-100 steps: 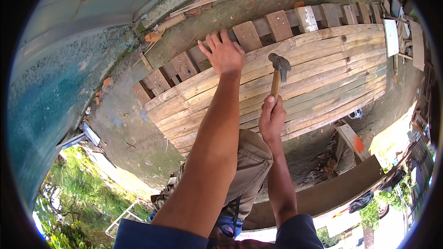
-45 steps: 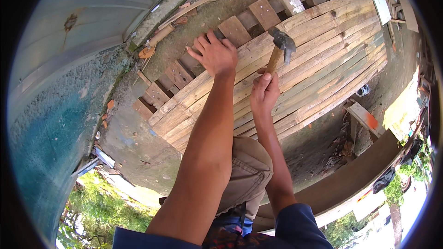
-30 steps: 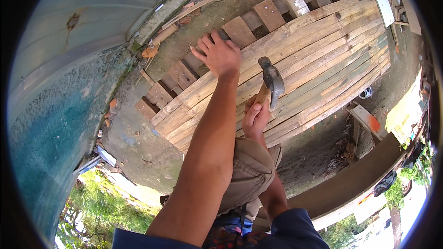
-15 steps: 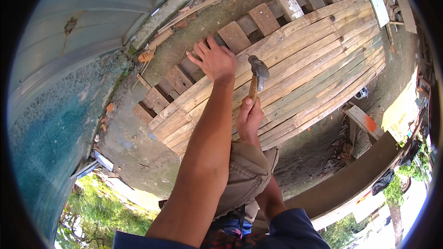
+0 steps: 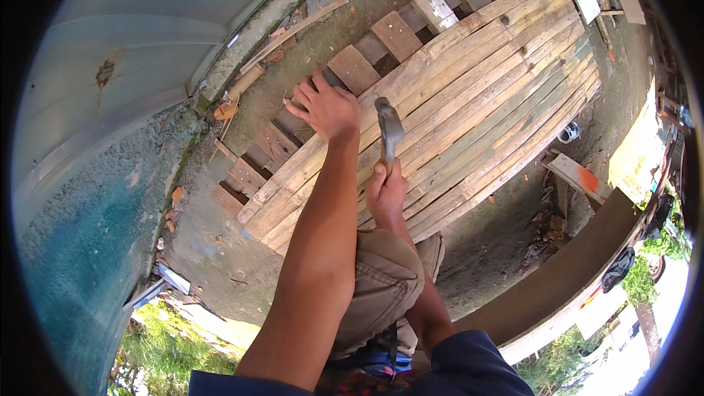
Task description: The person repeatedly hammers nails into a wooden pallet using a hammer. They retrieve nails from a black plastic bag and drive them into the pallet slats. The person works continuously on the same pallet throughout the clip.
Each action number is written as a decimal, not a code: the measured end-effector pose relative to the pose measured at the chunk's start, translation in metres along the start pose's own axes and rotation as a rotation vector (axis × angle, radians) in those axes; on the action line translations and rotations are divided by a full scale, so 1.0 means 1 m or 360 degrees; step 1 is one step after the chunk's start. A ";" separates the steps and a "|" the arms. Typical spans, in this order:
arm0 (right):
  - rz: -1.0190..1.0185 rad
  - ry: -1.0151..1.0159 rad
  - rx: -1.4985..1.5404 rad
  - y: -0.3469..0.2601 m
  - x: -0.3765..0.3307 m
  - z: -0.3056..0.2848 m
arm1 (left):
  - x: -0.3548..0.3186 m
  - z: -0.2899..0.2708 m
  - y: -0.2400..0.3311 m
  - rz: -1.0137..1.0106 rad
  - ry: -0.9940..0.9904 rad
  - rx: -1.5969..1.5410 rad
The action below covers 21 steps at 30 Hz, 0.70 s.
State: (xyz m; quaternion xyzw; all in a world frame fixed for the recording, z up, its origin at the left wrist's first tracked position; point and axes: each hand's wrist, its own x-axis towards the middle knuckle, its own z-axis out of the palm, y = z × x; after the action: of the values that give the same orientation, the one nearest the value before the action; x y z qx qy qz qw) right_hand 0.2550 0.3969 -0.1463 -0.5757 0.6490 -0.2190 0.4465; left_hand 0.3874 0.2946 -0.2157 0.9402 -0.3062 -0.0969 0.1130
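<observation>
The hammer (image 5: 389, 128) is in the right hand (image 5: 387, 191), just beyond the khaki trouser leg (image 5: 385, 271), its dark metal head raised over a slatted wooden panel (image 5: 469, 95). That hand is closed around the wooden handle with the thumb lying along it, a hold that seems meant to leave the head free and well controlled; whether the head touches the slats is hard to tell, but it looks to be above them. To its left, and a little farther out, the left hand (image 5: 328, 108) lies at the panel's far edge, fingers spread and tips bent over among the short boards (image 5: 396, 37) that stick out there. It appears placed to steady that edge, clear of the hammer head; the fingertips are hidden, so I cannot tell whether it grips anything. The slats run lengthwise, side by side with narrow gaps, while the short boards stand out across them in a row, probably to tie or back the slats. Among these, one carries white paint (image 5: 435, 10). Beyond the row, a long thin strip of wood (image 5: 293, 35) lies on the ground, near the foot of a blue-green wall (image 5: 88, 227).
</observation>
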 end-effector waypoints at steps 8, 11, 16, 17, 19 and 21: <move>0.0078 -0.0055 -0.0045 -0.007 0.003 -0.005 | 0.001 0.001 0.000 -0.0018 -0.0029 -0.0029; 0.0030 -0.0054 -0.0010 -0.003 0.003 -0.003 | 0.002 0.000 0.001 -0.0001 -0.0002 -0.0037; -0.0053 0.0046 0.0266 0.006 -0.003 0.006 | 0.000 0.000 0.001 -0.0027 -0.0048 0.0015; 0.0088 -0.0001 0.0172 0.007 -0.002 0.008 | 0.000 0.000 0.001 -0.0003 -0.0016 0.0012; 0.0138 0.0027 0.0167 0.009 -0.003 0.010 | 0.001 0.002 0.000 -0.0012 -0.0010 0.0009; -0.0078 0.0169 0.0362 0.010 -0.005 0.011 | 0.002 0.003 0.001 0.0007 0.0037 0.0009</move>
State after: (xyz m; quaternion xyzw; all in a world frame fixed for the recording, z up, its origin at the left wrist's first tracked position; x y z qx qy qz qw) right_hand 0.2583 0.4067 -0.1580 -0.5245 0.6285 -0.3321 0.4685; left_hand 0.3877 0.2923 -0.2187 0.9410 -0.3072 -0.0847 0.1140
